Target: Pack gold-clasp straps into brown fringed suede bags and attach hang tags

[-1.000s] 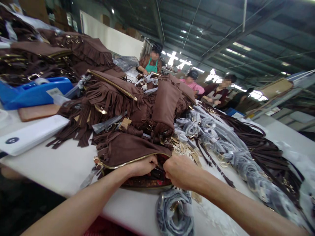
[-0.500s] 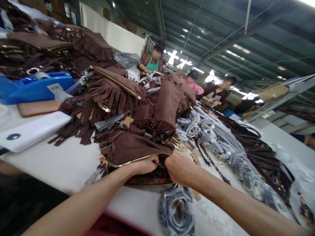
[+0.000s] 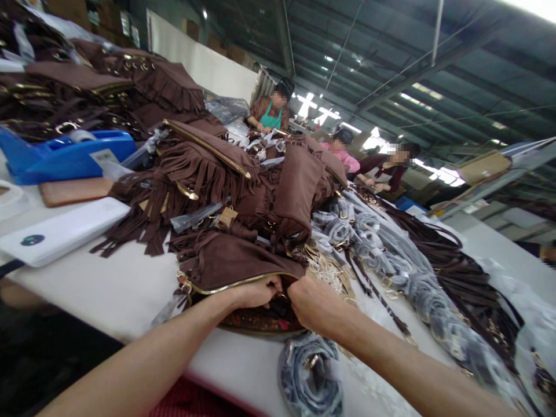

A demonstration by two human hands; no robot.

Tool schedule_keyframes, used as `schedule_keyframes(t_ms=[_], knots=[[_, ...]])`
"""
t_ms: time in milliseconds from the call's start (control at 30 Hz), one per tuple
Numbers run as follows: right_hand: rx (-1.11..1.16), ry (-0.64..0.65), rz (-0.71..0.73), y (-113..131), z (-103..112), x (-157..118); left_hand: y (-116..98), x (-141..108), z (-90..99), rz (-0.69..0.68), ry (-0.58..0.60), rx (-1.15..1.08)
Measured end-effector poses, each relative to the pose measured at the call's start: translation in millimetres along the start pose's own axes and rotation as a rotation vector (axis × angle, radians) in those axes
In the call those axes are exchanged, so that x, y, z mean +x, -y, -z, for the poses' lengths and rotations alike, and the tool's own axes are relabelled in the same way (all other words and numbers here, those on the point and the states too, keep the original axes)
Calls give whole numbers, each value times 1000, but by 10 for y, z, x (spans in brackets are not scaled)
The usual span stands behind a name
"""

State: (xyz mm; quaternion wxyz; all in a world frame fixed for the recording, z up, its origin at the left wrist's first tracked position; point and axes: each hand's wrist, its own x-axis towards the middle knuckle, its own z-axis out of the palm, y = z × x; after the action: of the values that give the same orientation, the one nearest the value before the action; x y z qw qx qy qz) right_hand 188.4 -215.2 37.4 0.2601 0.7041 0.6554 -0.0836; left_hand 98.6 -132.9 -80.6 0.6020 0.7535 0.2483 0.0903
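A brown fringed handbag [image 3: 234, 262] lies in front of me, its gold-toothed zip open and a dark, flower-patterned lining showing at the mouth. Inside that opening is my left hand [image 3: 264, 291], fingers curled in a pinch around something small and dark. My right hand [image 3: 309, 302] is closed like a fist at the right end of the mouth, close beside the left. Its fingertips are turned away, so what they grip is hidden. Just below the bag sits a coiled strap [image 3: 310, 373] in clear plastic wrap.
More fringed handbags [image 3: 299, 185] are piled behind, beside a blue tape dispenser [image 3: 78, 156] and a white flat device [image 3: 65, 231]. Wrapped straps [image 3: 417, 284], dark loose straps [image 3: 460, 272] and string tags [image 3: 330, 272] cover the right. Several co-workers, one in a green apron [image 3: 271, 119], are farther back.
The right hand has shifted slightly left along the bag's mouth, and the opening gapes a little more between the hands. The camera view has moved slightly.
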Motion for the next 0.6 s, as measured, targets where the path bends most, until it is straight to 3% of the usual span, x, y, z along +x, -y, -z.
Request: schedule_keyframes(t_ms=[133, 267, 433, 500, 600], knots=[[154, -36, -14, -72, -28, -30, -118, -88, 37, -42, -4, 41], [470, -77, 53, -262, -79, -68, -310, -309, 128, -143, -86, 173], [984, 40, 164, -497, -257, -42, -533, -563, 173, -312, -216, 321], [1129, 61, 211, -543, -329, -30, -559, -565, 135, -300, -242, 207], [1328, 51, 270, -548, -415, -42, -518, -483, 41, -141, -139, -155]])
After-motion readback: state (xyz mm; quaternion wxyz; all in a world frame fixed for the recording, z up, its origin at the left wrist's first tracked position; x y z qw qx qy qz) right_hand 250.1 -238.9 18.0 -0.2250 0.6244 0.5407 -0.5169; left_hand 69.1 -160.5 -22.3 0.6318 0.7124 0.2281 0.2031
